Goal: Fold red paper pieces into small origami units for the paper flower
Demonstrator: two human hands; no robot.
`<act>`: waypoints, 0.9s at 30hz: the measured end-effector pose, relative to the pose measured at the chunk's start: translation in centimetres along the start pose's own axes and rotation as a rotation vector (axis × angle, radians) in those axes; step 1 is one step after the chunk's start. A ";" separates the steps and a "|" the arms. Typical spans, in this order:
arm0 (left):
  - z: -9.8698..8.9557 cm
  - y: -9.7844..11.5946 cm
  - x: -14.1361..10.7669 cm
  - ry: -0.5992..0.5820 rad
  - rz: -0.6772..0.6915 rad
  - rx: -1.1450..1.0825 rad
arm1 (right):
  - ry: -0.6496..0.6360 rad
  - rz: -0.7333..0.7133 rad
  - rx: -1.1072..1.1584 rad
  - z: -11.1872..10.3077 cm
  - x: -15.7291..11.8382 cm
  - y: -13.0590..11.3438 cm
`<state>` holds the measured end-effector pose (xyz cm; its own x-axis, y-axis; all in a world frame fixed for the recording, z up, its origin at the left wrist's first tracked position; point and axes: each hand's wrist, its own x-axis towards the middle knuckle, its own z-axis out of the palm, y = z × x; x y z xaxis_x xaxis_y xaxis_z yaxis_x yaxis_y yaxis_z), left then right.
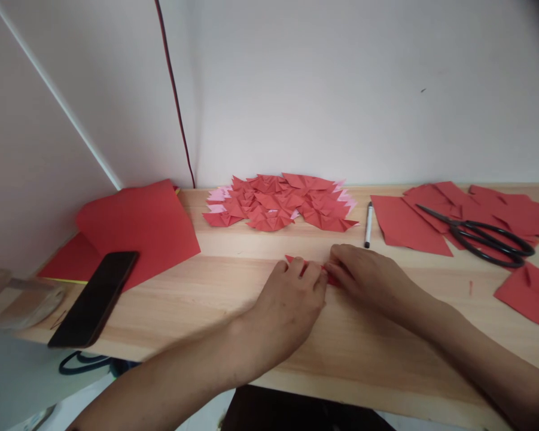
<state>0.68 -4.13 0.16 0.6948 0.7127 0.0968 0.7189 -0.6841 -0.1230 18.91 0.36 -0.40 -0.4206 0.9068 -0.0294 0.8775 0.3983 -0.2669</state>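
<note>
Already backed by a heap of folded red pieces, the left hand and right hand press flat on one small red paper, with cut red sheets unfolded beside scissors.

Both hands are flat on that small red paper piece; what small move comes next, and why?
Probably run the right hand fingertips along the fold while the left hand pins the red paper piece. It lies flat on the table under both hands, mostly hidden, resembling the folded pile behind.
</note>
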 end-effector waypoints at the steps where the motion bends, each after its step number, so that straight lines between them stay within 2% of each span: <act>1: -0.1 0.0 0.0 -0.003 0.001 0.002 | -0.005 -0.006 0.026 -0.1 0.1 0.3; 8: -0.4 0.0 0.0 -0.005 -0.004 0.021 | -0.091 -0.030 0.217 -1.2 0.4 1.2; 12: -0.3 0.1 -0.1 -0.013 -0.006 0.026 | -0.060 0.001 0.191 -1.0 0.3 1.0; 18: -0.2 0.0 0.0 -0.008 -0.005 0.023 | -0.085 -0.012 0.183 -1.0 0.5 1.3; 27: -0.5 0.0 -0.1 -0.006 -0.002 0.020 | -0.085 0.047 0.022 -0.9 0.0 0.6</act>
<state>0.64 -4.24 0.69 0.6929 0.7153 0.0909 0.7199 -0.6794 -0.1421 19.61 0.76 0.31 -0.3979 0.9090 -0.1241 0.8920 0.3516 -0.2843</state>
